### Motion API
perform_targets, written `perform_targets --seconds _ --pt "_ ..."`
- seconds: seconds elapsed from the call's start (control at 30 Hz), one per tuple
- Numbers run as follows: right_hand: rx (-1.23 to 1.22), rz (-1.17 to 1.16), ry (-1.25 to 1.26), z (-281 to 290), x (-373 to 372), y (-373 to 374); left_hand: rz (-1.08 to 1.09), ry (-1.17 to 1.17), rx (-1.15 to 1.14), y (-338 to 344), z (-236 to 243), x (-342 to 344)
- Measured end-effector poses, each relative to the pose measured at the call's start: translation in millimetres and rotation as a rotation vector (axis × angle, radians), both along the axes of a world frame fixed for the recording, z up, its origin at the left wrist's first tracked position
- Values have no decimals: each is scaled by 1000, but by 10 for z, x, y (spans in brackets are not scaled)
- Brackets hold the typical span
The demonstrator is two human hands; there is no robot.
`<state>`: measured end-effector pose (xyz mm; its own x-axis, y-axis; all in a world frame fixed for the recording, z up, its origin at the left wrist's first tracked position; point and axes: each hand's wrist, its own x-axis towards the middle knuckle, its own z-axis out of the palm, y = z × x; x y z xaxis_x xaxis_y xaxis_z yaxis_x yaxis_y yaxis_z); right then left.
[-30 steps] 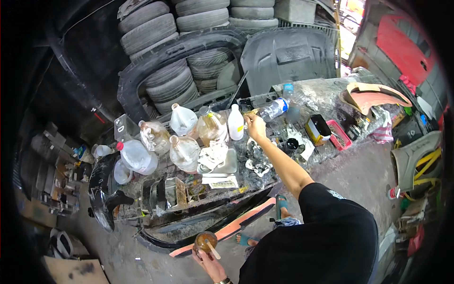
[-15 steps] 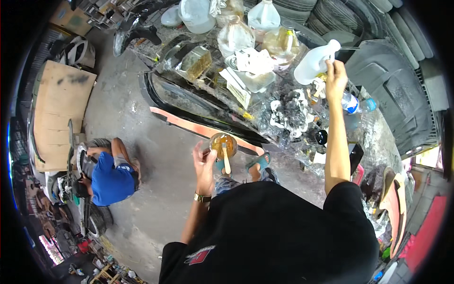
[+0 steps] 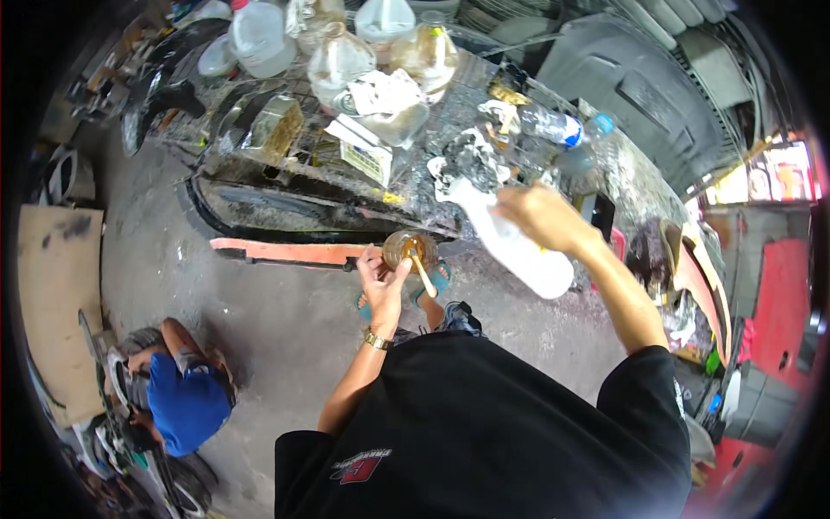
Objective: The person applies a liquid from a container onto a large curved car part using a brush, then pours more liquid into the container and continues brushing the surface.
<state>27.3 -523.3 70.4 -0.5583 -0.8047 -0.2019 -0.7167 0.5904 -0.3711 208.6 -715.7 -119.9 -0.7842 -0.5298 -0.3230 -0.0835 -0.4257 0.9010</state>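
Note:
My left hand [image 3: 380, 278] holds a small round clear cup [image 3: 410, 249] of amber liquid with a wooden stir stick [image 3: 422, 274] leaning in it, in front of my chest. My right hand [image 3: 543, 216] grips a white plastic bottle [image 3: 512, 240] tilted on its side, neck pointing up-left toward the cluttered bench [image 3: 432, 130], its base to the lower right. The bottle hangs just right of the cup, a short gap apart.
Several clear jugs [image 3: 337, 56] of amber and clear liquid crowd the bench top, with a water bottle [image 3: 562, 128] at its right. An orange bar [image 3: 285, 253] lies below the bench. A person in a blue shirt [image 3: 181, 402] crouches at lower left. Tyres [image 3: 657, 95] stand behind.
My right hand has brought the white bottle down from the bench and tipped it sideways next to the cup. The view has swung, and my left hand keeps the cup.

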Motion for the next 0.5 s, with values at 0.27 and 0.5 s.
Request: perform_targets --seconds 0.27,0.5 --pt "353 -37 -100 -511 751 -9 -164 -14 -168 128 -44 -40" --pt "447 -83 -240 -682 819 -108 -188 10 -217 140 -199 -5"
